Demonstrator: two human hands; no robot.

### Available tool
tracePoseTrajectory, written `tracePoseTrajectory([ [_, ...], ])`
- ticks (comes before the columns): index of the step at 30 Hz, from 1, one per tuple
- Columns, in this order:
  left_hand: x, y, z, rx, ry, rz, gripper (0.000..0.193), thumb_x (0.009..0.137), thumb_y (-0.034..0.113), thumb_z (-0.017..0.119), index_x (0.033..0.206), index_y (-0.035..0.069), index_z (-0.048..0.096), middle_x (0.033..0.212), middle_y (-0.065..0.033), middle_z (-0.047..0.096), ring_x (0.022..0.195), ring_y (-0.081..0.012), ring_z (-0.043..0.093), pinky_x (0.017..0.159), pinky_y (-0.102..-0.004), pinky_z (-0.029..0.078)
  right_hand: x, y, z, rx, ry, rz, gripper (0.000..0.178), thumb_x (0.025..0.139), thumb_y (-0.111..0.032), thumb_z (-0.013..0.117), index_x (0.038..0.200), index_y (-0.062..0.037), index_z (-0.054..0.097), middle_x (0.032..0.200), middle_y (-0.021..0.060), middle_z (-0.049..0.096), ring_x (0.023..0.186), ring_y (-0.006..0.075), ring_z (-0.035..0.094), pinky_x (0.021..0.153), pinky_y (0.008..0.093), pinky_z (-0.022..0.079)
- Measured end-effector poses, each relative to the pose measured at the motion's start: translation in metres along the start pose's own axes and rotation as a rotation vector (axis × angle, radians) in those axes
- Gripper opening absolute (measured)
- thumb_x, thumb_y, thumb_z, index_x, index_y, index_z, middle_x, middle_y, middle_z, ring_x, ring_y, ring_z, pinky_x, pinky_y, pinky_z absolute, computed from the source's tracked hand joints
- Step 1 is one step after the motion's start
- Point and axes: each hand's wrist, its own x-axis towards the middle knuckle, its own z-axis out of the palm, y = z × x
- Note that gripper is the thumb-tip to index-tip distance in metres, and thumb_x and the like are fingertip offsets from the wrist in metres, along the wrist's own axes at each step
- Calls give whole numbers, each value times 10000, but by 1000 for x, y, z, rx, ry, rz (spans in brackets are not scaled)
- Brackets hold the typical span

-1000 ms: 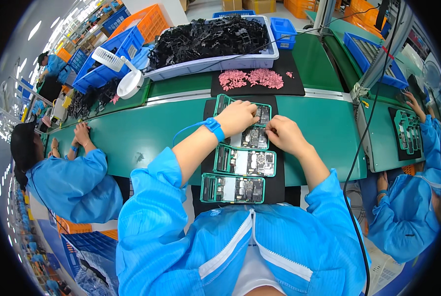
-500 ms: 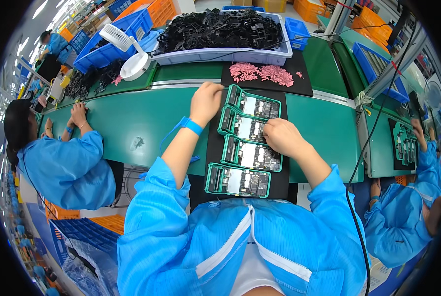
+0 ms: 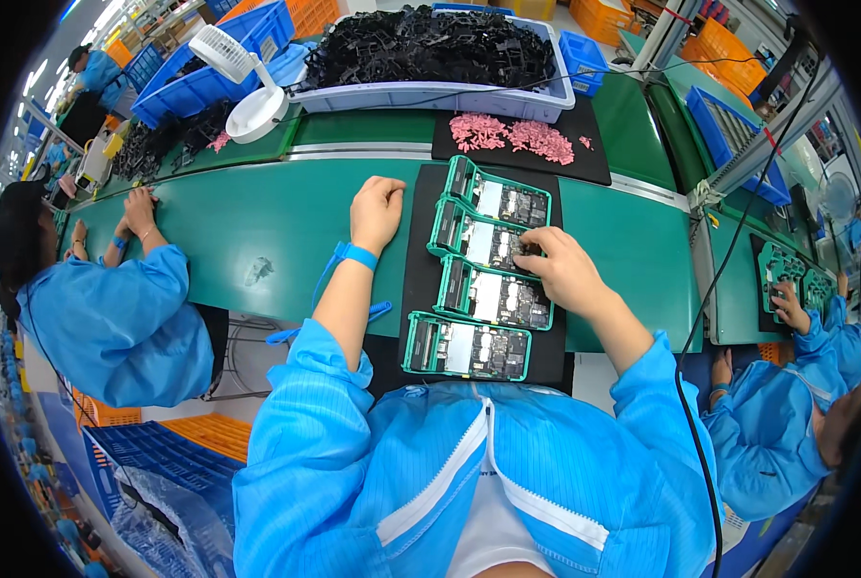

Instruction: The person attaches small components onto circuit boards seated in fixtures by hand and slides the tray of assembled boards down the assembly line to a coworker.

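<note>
Four-sided green frames, several of them, stand in a column before me, each holding a phone-like casing with a dark circuit board and a pale silver panel. My right hand (image 3: 567, 272) reaches over the second frame from the far end (image 3: 479, 237), thumb and forefinger a little apart at the right part of its board. To the left of the column, over the green bench, my left hand (image 3: 377, 214) is closed with fingers curled; whatever it may hold is hidden. A blue wrist strap (image 3: 355, 254) circles my left wrist. The nearest frame (image 3: 467, 347) lies close to my jacket.
Beyond the frames, small pink pieces (image 3: 512, 138) lie on a black mat (image 3: 592, 166). A pale bin (image 3: 430, 99) heaped with black parts stands behind, beside a white fan (image 3: 255, 114). Co-workers sit at left (image 3: 113, 318) and right (image 3: 777, 433). A black cable (image 3: 729, 260) hangs at right.
My left hand has moved left and nearer, away from the far frame's corner. My right hand stays at the second frame, its thumb and forefinger now more spread.
</note>
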Motion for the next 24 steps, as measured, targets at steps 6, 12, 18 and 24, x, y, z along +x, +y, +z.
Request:
tracePoseTrajectory([
  [6,1,-6,-1,13,52,59,93,826,60,628,890,38,692,859,-103,635,709,-233,626,656,-321,502,-10,6,4,-69,96,-42,453,700,60,589,1083,-156,696,1315,166,511,1224,356,481,958,380,417],
  [12,4,0,-1,-20,27,27,97,823,64,607,872,48,688,898,-101,648,792,-288,637,715,-362,515,7,62,9,299,349,639,291,846,-118,568,1114,-40,653,1062,200,649,1000,311,634,861,366,509],
  [18,5,2,2,-24,21,9,101,820,68,607,873,53,692,893,-102,646,784,-289,637,708,-360,514,30,88,21,155,120,939,597,766,-423,725,1039,99,628,992,231,675,921,290,664,809,373,520],
  [24,3,-2,2,-7,47,32,91,821,60,629,880,40,696,832,-97,624,704,-225,620,655,-311,500,35,74,24,665,296,1019,478,719,-264,808,978,70,585,950,144,664,846,172,638,760,305,516],
])
